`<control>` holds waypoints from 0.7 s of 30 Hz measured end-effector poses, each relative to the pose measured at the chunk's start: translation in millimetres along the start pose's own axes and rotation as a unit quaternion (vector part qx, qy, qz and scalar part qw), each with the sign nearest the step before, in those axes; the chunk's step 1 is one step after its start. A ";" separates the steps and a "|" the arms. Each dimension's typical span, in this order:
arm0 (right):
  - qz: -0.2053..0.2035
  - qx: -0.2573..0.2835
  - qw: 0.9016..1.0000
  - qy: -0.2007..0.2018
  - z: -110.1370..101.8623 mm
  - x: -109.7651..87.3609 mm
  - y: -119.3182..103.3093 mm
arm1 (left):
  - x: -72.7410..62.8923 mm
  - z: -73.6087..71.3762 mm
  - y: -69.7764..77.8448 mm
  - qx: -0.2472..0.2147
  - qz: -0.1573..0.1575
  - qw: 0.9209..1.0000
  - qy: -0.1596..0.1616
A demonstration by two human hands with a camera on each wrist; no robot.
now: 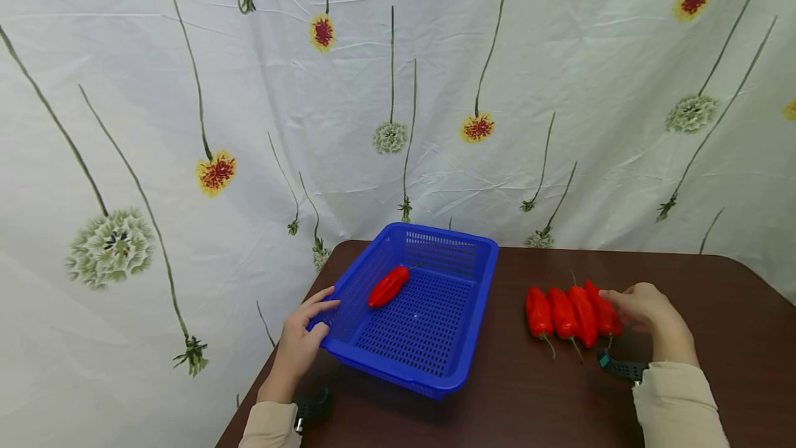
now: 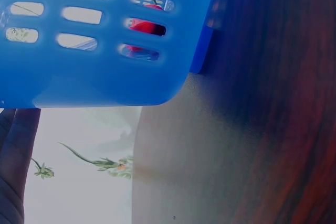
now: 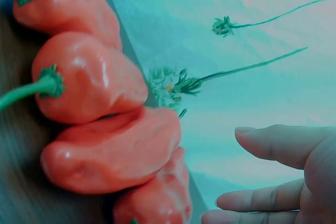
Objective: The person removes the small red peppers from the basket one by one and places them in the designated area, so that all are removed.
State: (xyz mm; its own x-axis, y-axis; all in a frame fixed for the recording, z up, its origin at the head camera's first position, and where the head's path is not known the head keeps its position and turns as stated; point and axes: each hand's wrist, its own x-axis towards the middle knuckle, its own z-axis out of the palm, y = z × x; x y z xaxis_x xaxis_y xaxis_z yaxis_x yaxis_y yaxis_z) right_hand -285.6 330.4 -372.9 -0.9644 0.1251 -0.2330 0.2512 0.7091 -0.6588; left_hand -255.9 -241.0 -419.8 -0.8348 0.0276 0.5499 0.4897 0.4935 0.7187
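We see the end pepper (image 1: pixel 607 315) on the table (image 1: pixel 522 406), at the right of a row of four, with the right hand (image 1: pixel 647 310) by it. That grip is spread, thumb and fingers apart, with nothing between them. The smooth, shiny skin could slip if we pinch too softly, and the pepper might roll off. If we reach in too wide, we may bump the other three peppers (image 1: pixel 562 313), since they lie so close together. Tugging a thin stem (image 3: pixel 26 92) could snap it. All the peppers look red, plump and lumpy, and the stems are green and bent. Well to the left, one more pepper (image 1: pixel 388 287) lies in the blue basket (image 1: pixel 479 316), which looks like hard plastic full of little holes. The left hand (image 1: pixel 300 341) touches its left side, but we cannot tell if that grip pinches or just rests. A hard pull could drag the basket toward the table's left edge and tip it. The table looks like dark brown wood, and behind it hangs a creased white cloth (image 1: pixel 435 178) with flowers (image 1: pixel 477 128).
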 end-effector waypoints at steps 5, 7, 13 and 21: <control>-0.007 -0.021 1.000 0.016 0.5 -4.6 -11.2 | 0.2 0.4 -0.1 -0.003 0.000 1.000 -0.001; -0.015 -0.027 0.999 0.025 0.7 -6.7 -18.0 | 0.1 0.4 -0.2 -0.004 0.000 1.000 -0.001; -0.070 -0.006 0.997 0.019 7.1 -11.0 -45.3 | 0.2 0.0 -0.7 -0.001 -0.004 1.000 -0.001; -0.150 0.086 0.985 -0.027 27.3 -18.6 -85.0 | 0.5 0.0 -0.5 0.002 -0.006 1.000 -0.002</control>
State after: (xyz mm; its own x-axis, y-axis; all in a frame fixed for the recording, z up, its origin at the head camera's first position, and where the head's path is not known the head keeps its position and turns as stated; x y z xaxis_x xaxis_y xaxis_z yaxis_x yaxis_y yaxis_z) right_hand -286.8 248.9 -332.0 -0.9926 -0.1135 -0.0438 -0.0304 0.5802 -0.8139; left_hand -256.6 -241.3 -419.8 -0.8417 0.0243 0.5394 0.4782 0.4976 0.7237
